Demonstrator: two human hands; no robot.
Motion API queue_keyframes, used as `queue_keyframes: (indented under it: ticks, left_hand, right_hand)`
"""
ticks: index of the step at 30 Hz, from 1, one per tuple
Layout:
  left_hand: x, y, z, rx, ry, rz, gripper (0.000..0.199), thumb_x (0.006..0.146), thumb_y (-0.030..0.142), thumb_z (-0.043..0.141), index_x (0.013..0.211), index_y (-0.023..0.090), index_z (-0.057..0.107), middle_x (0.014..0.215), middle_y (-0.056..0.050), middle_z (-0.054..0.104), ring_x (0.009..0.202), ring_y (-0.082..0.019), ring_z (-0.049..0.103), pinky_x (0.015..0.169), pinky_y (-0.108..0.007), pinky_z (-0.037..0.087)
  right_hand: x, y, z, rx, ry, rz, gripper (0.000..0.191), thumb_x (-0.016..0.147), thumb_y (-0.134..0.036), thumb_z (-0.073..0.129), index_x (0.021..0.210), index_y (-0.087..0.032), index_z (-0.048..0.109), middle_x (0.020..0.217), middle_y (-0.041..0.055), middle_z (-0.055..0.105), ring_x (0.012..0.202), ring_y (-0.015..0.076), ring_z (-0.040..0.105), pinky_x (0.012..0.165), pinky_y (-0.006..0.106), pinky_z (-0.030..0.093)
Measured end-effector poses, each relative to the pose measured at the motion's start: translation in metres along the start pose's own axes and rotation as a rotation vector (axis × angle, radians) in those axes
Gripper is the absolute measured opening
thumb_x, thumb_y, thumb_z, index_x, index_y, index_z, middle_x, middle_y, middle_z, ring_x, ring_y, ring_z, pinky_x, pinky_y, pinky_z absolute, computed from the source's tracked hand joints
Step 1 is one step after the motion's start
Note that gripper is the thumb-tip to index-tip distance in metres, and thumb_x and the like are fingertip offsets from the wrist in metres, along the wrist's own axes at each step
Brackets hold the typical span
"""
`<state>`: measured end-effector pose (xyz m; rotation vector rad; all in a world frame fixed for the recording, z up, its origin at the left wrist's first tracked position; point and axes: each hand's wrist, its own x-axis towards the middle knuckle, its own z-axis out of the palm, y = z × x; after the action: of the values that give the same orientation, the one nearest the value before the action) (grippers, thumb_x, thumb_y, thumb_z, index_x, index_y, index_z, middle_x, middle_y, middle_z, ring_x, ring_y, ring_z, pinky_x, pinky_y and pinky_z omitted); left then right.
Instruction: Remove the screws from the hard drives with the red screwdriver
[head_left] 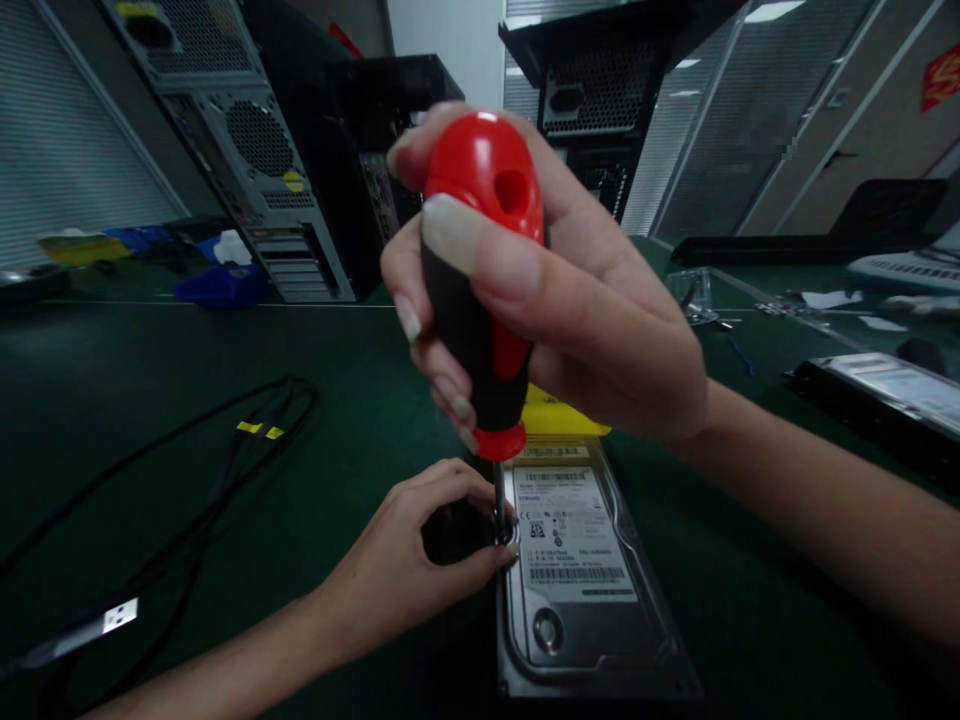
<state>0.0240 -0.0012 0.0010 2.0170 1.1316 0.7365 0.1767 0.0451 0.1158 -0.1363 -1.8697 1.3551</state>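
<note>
My right hand point(600, 290) grips a red and black screwdriver point(480, 330) by its handle, shaft pointing down. The shaft reaches the left edge of a silver hard drive point(555, 625) that lies label up on the green table. Around the lower shaft, the thumb and forefinger of my left hand point(420, 540) are pinched close at the drive's edge. Whether those fingertips hold the shaft or a screw is too small to make out. Behind the drive lies a yellow object point(566, 415), partly covered by my right hand.
Black cables point(225, 460) with a USB plug point(120, 615) lie at left. Computer cases point(262, 150) stand at the back, near a blue bin point(221, 287). Another drive in a black tray point(885, 400) is at right, with a clear plastic box point(694, 295) and small parts behind it.
</note>
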Motion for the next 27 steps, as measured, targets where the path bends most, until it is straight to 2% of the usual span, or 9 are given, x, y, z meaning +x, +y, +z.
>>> queue_keyframes:
  ticks: [2,4,6,9,11,13,16,22,27]
  left_hand:
    - [0.000,0.000,0.001,-0.008,0.005,0.003,0.010,0.080,0.025,0.065,0.088,0.018,0.064,0.089,-0.001,0.064,0.084,-0.016,0.060,0.076,-0.028,0.048]
    - [-0.001,0.001,0.001,0.003,-0.016,-0.004,0.018,0.078,0.031,0.069,0.091,0.019,0.064,0.090,-0.001,0.063,0.084,-0.017,0.059,0.075,-0.029,0.048]
    - [-0.003,0.003,0.001,0.004,-0.065,-0.010,0.043,0.065,0.040,0.079,0.101,0.022,0.061,0.098,-0.002,0.061,0.088,-0.019,0.058,0.077,-0.032,0.049]
    - [-0.007,0.008,-0.001,-0.017,-0.164,0.011,0.087,0.046,0.045,0.086,0.122,0.025,0.049,0.116,-0.005,0.055,0.102,-0.026,0.054,0.089,-0.041,0.048]
    - [-0.010,0.011,-0.001,0.002,-0.219,0.025,0.103,0.041,0.047,0.086,0.131,0.027,0.040,0.125,-0.007,0.050,0.111,-0.030,0.050,0.098,-0.048,0.043]
    - [-0.013,0.011,0.000,0.054,-0.232,0.024,0.111,0.040,0.050,0.086,0.136,0.028,0.033,0.129,-0.008,0.047,0.114,-0.033,0.048,0.101,-0.052,0.039]
    - [-0.017,0.006,0.006,0.140,-0.182,0.007,0.113,0.045,0.057,0.083,0.139,0.027,0.028,0.131,-0.010,0.044,0.116,-0.035,0.046,0.101,-0.055,0.038]
    - [-0.017,0.000,0.014,0.228,-0.139,0.022,0.105,0.053,0.052,0.080,0.140,0.028,0.025,0.129,-0.010,0.045,0.114,-0.034,0.045,0.099,-0.055,0.039]
    - [-0.008,0.001,0.017,0.224,-0.122,-0.018,0.093,0.059,0.050,0.077,0.136,0.027,0.032,0.124,-0.008,0.050,0.111,-0.032,0.048,0.096,-0.051,0.042]
  right_hand:
    - [0.000,0.001,0.001,0.017,-0.010,-0.015,0.037,0.092,-0.053,0.033,0.107,-0.020,0.029,0.082,-0.0008,0.046,0.057,0.0093,0.050,0.053,0.026,0.048]
    - [-0.001,0.002,0.001,0.031,-0.017,-0.034,0.036,0.093,-0.052,0.032,0.108,-0.019,0.029,0.082,-0.0007,0.045,0.057,0.0088,0.049,0.053,0.026,0.047]
    - [-0.002,0.002,0.001,0.028,-0.021,-0.045,0.037,0.094,-0.052,0.031,0.109,-0.018,0.028,0.082,-0.0002,0.044,0.058,0.0085,0.048,0.053,0.026,0.046]
    - [-0.003,0.003,0.000,0.024,-0.029,-0.057,0.036,0.095,-0.048,0.033,0.111,-0.017,0.027,0.083,-0.0001,0.043,0.060,0.0072,0.048,0.055,0.022,0.047]
    - [-0.003,0.004,-0.002,0.029,-0.035,-0.061,0.030,0.096,-0.040,0.036,0.112,-0.017,0.027,0.082,-0.0007,0.043,0.060,0.0060,0.049,0.057,0.020,0.048]
    - [-0.003,0.006,-0.003,0.032,-0.037,-0.062,0.021,0.096,-0.026,0.035,0.112,-0.017,0.027,0.082,-0.0011,0.044,0.060,0.0056,0.049,0.057,0.019,0.049]
    - [-0.001,0.009,-0.003,0.045,-0.041,-0.069,0.021,0.092,-0.009,0.030,0.111,-0.017,0.028,0.083,-0.0009,0.044,0.060,0.0064,0.049,0.056,0.020,0.049]
    - [-0.001,0.010,-0.007,0.075,-0.050,-0.083,0.021,0.091,-0.009,0.032,0.110,-0.018,0.030,0.084,-0.0007,0.043,0.062,0.0062,0.050,0.057,0.019,0.051]
    - [-0.001,0.010,-0.016,0.025,-0.044,-0.085,0.021,0.091,-0.008,0.031,0.110,-0.017,0.029,0.084,-0.0013,0.043,0.063,0.0050,0.051,0.060,0.018,0.051]
